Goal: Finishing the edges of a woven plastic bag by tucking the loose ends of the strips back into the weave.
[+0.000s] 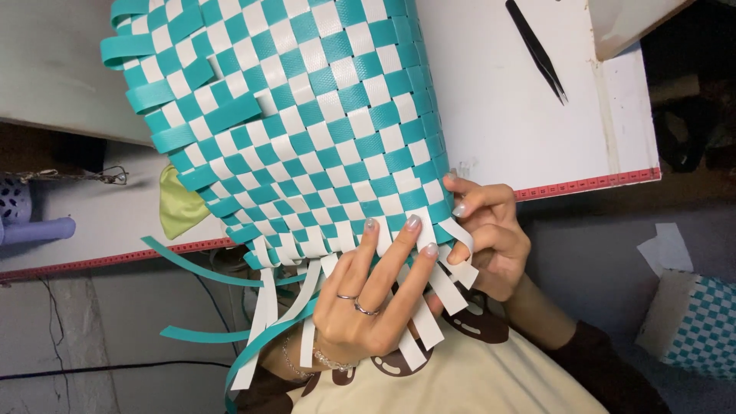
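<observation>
As both hands (368, 299) (491, 238) press, checkered basket (307, 115) tilts.

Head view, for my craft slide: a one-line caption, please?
Both hands, left hand and right hand, press the loose strip ends of a teal-and-white woven basket at a white table.
</observation>
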